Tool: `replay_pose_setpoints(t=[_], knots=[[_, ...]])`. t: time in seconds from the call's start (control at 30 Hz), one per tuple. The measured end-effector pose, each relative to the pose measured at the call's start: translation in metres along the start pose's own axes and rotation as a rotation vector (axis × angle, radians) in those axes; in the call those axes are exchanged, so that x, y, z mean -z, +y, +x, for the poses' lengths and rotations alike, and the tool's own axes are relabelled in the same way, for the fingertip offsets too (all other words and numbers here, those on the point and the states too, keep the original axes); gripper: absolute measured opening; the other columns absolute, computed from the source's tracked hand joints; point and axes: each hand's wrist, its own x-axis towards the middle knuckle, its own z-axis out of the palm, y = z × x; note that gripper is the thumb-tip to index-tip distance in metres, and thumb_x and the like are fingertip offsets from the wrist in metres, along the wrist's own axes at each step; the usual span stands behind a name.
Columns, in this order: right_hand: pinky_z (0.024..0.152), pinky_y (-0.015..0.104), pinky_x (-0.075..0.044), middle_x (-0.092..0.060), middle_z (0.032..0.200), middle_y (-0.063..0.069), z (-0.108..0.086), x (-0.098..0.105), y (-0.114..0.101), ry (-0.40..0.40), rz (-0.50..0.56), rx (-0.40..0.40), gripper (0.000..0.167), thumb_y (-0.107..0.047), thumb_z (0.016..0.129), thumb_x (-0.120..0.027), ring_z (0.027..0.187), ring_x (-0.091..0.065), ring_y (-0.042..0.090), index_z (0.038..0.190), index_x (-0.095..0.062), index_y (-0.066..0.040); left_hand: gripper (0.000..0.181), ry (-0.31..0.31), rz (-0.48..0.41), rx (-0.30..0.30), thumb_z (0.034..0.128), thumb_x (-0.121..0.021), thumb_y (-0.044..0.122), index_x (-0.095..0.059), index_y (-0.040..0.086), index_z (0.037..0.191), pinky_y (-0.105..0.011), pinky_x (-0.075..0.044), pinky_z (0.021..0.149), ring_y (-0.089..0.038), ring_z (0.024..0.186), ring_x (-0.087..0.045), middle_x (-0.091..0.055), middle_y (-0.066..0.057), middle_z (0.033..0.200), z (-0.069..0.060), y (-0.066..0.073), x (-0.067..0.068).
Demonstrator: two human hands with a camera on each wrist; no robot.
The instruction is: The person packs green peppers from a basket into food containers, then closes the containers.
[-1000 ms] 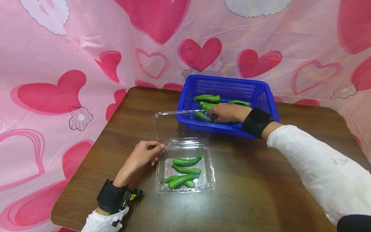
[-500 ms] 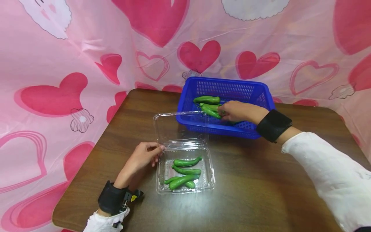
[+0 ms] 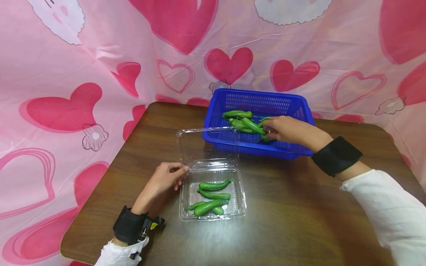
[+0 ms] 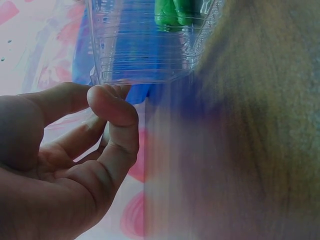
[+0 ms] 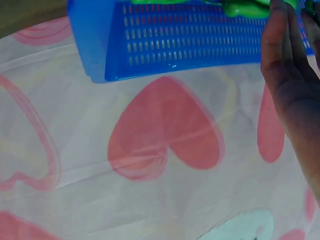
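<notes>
My left hand (image 3: 167,177) pinches the left edge of a hinged clear plastic container (image 3: 242,184) near its hinge; the left wrist view shows thumb and finger at that edge. The lid (image 3: 208,146) stands raised towards the basket. Several green peppers (image 3: 214,195) lie in the base, two crossed at the front. My right hand (image 3: 291,129) reaches down into a blue basket (image 3: 207,125) and pinches the near end of a green pepper (image 3: 252,125), its fingertips partly hidden. Other green peppers (image 3: 237,114) lie around it. In the right wrist view the hand (image 5: 295,75) is partly cut off.
A brown wooden table (image 3: 283,214) carries both containers. The basket stands at the back, behind and right of the clear container. A pink cloth with hearts (image 3: 229,62) hangs behind the table and along its left side.
My right hand has moved right within the basket, and a pepper at its fingertips now lies across the others. The left hand and the clear container have stayed in place.
</notes>
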Motion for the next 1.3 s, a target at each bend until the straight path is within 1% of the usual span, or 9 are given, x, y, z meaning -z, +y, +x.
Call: replay_pose_setpoints(t=[0.07, 0.17, 0.37, 0.5, 0.63, 0.87, 1.0, 1.23, 1.3], knots=[[0.065, 0.034, -0.046, -0.058, 0.083, 0.002, -0.008, 0.004, 0.000, 0.022, 0.013, -0.019, 0.008, -0.009, 0.090, -0.071, 0.072, -0.052, 0.016, 0.092, -0.063, -0.010, 0.027, 0.000, 0.001, 0.000, 0.0989, -0.062, 0.024, -0.071, -0.001, 0.102, -0.030, -0.049, 0.050, -0.015, 0.050, -0.053, -0.057, -0.007, 0.064, 0.000, 0.000, 0.000], [0.066, 0.035, -0.049, -0.060, 0.086, 0.002, -0.019, 0.009, 0.000, 0.054, 0.025, -0.044, 0.008, -0.009, 0.090, -0.071, 0.075, -0.057, 0.017, 0.094, -0.064, -0.011, 0.027, 0.000, 0.004, -0.002, 0.0990, -0.062, 0.024, -0.071, -0.001, 0.103, -0.031, -0.049, 0.050, -0.016, 0.051, -0.054, -0.057, -0.007, 0.064, 0.000, 0.001, 0.000], [0.070, 0.042, -0.055, -0.063, 0.087, 0.005, -0.039, 0.014, -0.002, 0.125, -0.006, -0.039, 0.011, -0.008, 0.089, -0.072, 0.079, -0.064, 0.022, 0.096, -0.065, -0.007, 0.029, -0.003, 0.011, -0.007, 0.0989, -0.062, 0.026, -0.070, -0.001, 0.102, -0.031, -0.050, 0.051, -0.016, 0.051, -0.054, -0.057, -0.007, 0.064, -0.002, 0.002, 0.001], [0.071, 0.041, -0.056, -0.062, 0.087, 0.004, -0.051, 0.015, -0.008, 0.155, -0.010, -0.045, 0.012, -0.009, 0.088, -0.073, 0.079, -0.063, 0.021, 0.097, -0.065, -0.008, 0.029, -0.002, 0.003, -0.008, 0.0990, -0.062, 0.026, -0.070, -0.001, 0.104, -0.032, -0.051, 0.051, -0.016, 0.051, -0.054, -0.057, -0.007, 0.065, -0.003, 0.003, 0.001], [0.067, 0.037, -0.054, -0.060, 0.086, 0.001, -0.063, 0.013, -0.016, 0.182, -0.023, -0.035, 0.013, -0.010, 0.087, -0.075, 0.076, -0.059, 0.016, 0.096, -0.064, -0.010, 0.029, -0.001, -0.013, -0.007, 0.0988, -0.062, 0.025, -0.070, -0.002, 0.107, -0.032, -0.051, 0.052, -0.016, 0.052, -0.054, -0.058, -0.008, 0.066, -0.005, 0.003, 0.002], [0.065, 0.033, -0.051, -0.056, 0.083, -0.001, -0.079, 0.008, -0.036, 0.255, -0.053, 0.011, 0.015, -0.010, 0.086, -0.076, 0.073, -0.054, 0.014, 0.094, -0.063, -0.012, 0.029, 0.007, -0.017, -0.005, 0.0983, -0.063, 0.025, -0.070, -0.002, 0.106, -0.032, -0.051, 0.051, -0.015, 0.051, -0.054, -0.057, -0.006, 0.064, -0.003, 0.001, 0.002], [0.065, 0.033, -0.051, -0.056, 0.083, -0.002, -0.082, 0.005, -0.048, 0.277, -0.061, 0.027, 0.015, -0.010, 0.085, -0.076, 0.073, -0.053, 0.013, 0.093, -0.063, -0.013, 0.028, 0.004, -0.012, -0.008, 0.0989, -0.062, 0.023, -0.070, -0.003, 0.106, -0.032, -0.051, 0.051, -0.015, 0.050, -0.054, -0.056, -0.005, 0.063, -0.002, 0.000, 0.002], [0.067, 0.032, -0.052, -0.057, 0.082, -0.003, -0.087, -0.006, -0.063, 0.348, -0.095, 0.113, 0.018, -0.011, 0.083, -0.078, 0.074, -0.055, 0.010, 0.092, -0.063, -0.014, 0.027, -0.007, -0.014, -0.007, 0.0995, -0.061, 0.022, -0.071, -0.002, 0.107, -0.032, -0.051, 0.051, -0.017, 0.051, -0.053, -0.056, -0.005, 0.065, -0.001, 0.000, 0.001], [0.066, 0.032, -0.052, -0.057, 0.082, -0.003, -0.087, -0.009, -0.067, 0.354, -0.100, 0.122, 0.018, -0.011, 0.083, -0.079, 0.073, -0.054, 0.010, 0.091, -0.063, -0.014, 0.027, -0.011, -0.014, -0.010, 0.0995, -0.061, 0.022, -0.071, -0.002, 0.106, -0.032, -0.051, 0.051, -0.016, 0.050, -0.053, -0.056, -0.005, 0.065, -0.001, 0.000, 0.000]])
